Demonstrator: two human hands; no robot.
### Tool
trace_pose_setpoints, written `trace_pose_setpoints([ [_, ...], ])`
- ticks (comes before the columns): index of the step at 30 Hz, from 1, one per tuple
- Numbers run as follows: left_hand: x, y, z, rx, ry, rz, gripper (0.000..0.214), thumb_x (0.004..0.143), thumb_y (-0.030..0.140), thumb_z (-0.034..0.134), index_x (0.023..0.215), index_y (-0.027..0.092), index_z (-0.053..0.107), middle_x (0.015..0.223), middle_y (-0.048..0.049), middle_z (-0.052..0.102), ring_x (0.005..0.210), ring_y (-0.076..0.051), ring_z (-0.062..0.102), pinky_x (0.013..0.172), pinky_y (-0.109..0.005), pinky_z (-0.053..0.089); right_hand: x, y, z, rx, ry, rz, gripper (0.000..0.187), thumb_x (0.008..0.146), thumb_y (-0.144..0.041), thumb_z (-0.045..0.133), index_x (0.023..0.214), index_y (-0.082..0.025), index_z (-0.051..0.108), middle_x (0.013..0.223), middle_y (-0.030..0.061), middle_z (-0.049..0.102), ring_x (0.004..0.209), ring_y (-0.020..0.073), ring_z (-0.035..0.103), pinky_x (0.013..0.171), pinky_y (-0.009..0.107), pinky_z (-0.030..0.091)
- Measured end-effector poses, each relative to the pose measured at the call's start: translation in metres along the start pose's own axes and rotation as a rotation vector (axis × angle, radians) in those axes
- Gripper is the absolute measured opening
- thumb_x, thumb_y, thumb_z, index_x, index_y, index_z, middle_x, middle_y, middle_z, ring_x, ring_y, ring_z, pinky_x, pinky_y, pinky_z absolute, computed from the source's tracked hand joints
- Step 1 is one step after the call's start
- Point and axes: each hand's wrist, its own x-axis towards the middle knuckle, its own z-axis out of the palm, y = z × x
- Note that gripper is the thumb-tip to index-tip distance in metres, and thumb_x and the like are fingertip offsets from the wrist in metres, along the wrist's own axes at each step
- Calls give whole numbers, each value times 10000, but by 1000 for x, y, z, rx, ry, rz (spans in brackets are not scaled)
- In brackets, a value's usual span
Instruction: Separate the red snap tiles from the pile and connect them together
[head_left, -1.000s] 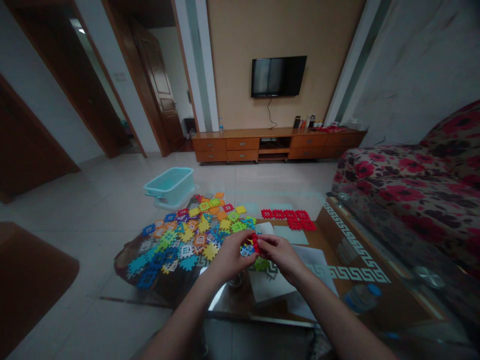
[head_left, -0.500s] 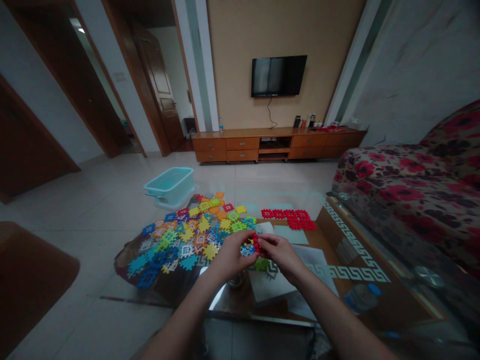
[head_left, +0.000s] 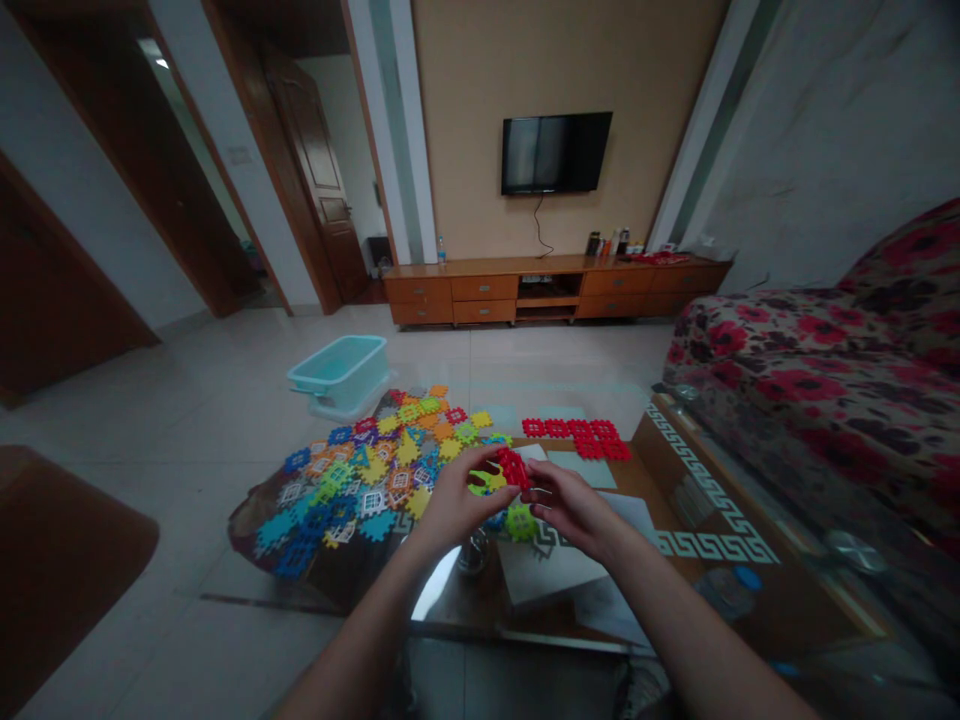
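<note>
My left hand [head_left: 459,503] grips a small cluster of interlocking plastic pieces, a red piece [head_left: 511,468] joined to a yellow-green piece [head_left: 487,481]. My right hand [head_left: 574,512] is open, with its fingertips just beside the red piece. Below the hands, a green piece [head_left: 520,522] lies at the edge of a large heap of multicoloured plastic pieces [head_left: 375,470]. The heap covers the left of a glass table [head_left: 712,500]. Joined red pieces [head_left: 577,438] lie flat beyond my hands. White paper [head_left: 547,570] lies under my right hand.
A turquoise plastic tub [head_left: 337,370] stands on the tiled floor behind the heap. A plastic water bottle [head_left: 727,592] lies at the table's right, and a floral sofa [head_left: 787,380] runs along that side. A wooden TV cabinet [head_left: 555,290] stands against the far wall.
My right hand has let go of the red piece and moved apart from it. My left hand has raised and turned the cluster, showing more of the yellow-green piece.
</note>
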Motion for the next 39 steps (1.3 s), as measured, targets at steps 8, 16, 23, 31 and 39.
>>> trace_pose_setpoints([
  [8, 1, 2, 0, -177, -17, -43, 499, 763, 284, 768, 1236, 235, 616, 1246, -103, 651, 1067, -231, 641, 857, -389, 552, -1, 0, 2, 46, -97, 1, 216, 688, -310, 773, 758, -181, 614, 596, -28, 595, 528, 90, 485, 491, 218, 323],
  [16, 0, -1, 1, -120, -24, -39, 491, 775, 275, 755, 1235, 234, 588, 1194, -104, 660, 1018, -218, 651, 816, -376, 564, 2, 3, -1, -50, -60, -82, 261, 682, -376, 770, 706, -183, 596, 570, -22, 543, 522, 97, 444, 478, 234, 305],
  [23, -3, -4, 1, 122, 61, 45, 571, 726, 261, 772, 1239, 216, 525, 1182, -87, 614, 964, -203, 624, 827, -373, 527, 7, 7, -4, -136, 13, -177, 340, 658, -454, 777, 639, -180, 577, 535, -40, 493, 499, 86, 389, 474, 240, 250],
  [31, -4, -5, 1, 471, 151, 198, 214, 774, 217, 684, 959, 215, 576, 970, -23, 605, 923, -201, 582, 815, -336, 467, 11, 11, -3, -297, 114, -346, 381, 678, -536, 730, 614, -178, 614, 499, -56, 442, 483, 90, 303, 489, 267, 195],
  [39, -6, -8, 2, 526, 138, 237, 115, 825, 230, 651, 934, 216, 617, 916, -34, 633, 906, -208, 599, 799, -331, 462, 9, 13, 2, -299, 149, -363, 378, 651, -536, 743, 623, -175, 636, 504, -53, 445, 488, 93, 310, 491, 261, 207],
])
